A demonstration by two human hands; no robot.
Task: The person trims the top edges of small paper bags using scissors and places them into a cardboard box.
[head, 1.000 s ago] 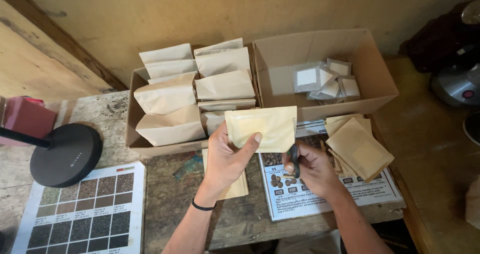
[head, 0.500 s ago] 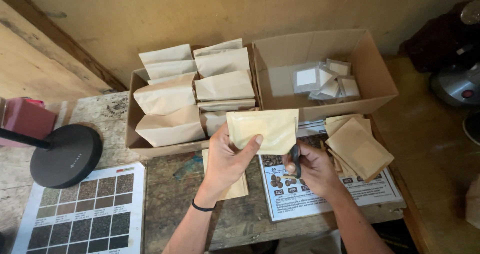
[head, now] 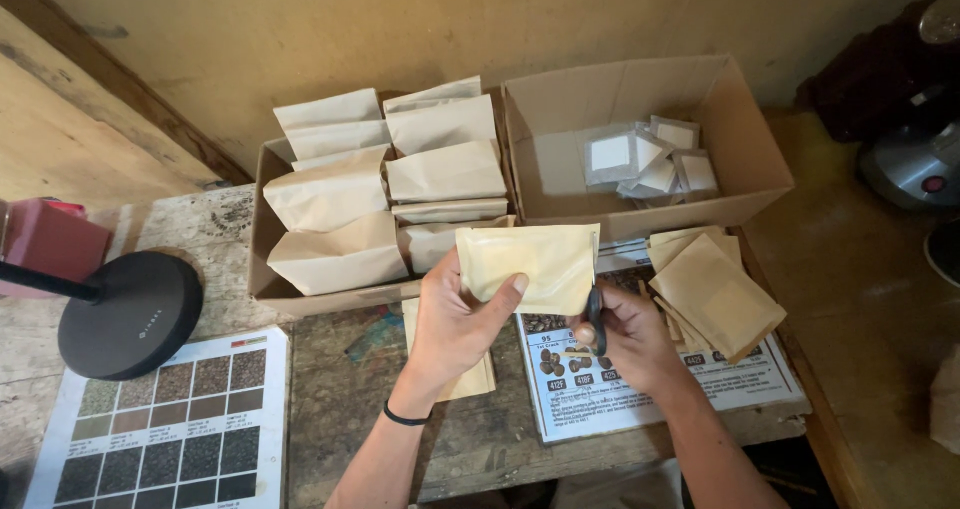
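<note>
- Holding up a flat tan paper pouch above the near edge of the workbench, just in front of the two cardboard boxes.
- Left hand clenching the pouch's lower left part, thumb pressing across its face, fingers hidden behind it; black band sitting on the wrist.
- Right hand closing around dark-handled scissors, held upright at the pouch's right edge; blades mostly hidden, so not telling whether cutting or only touching.
- Lying flat under the left hand, another tan pouch, partly covered by the palm.
- Sitting behind the hands to the left, an open cardboard box packed with pale paper bags, standing in two rows.
- Sitting to the right of it, a second cardboard box, touching the first, holding a small heap of silvery packets with white panels.
- Resting right of the right hand, a loose stack of tan pouches, overlapping a printed sheet showing small pictures of beans.
- Lying at the near left, a chart of brown sample squares; behind it a round black stand base with a thin arm, and a pink box at the far left edge.
- Showing at the far right, a metal appliance, partly cut off.
</note>
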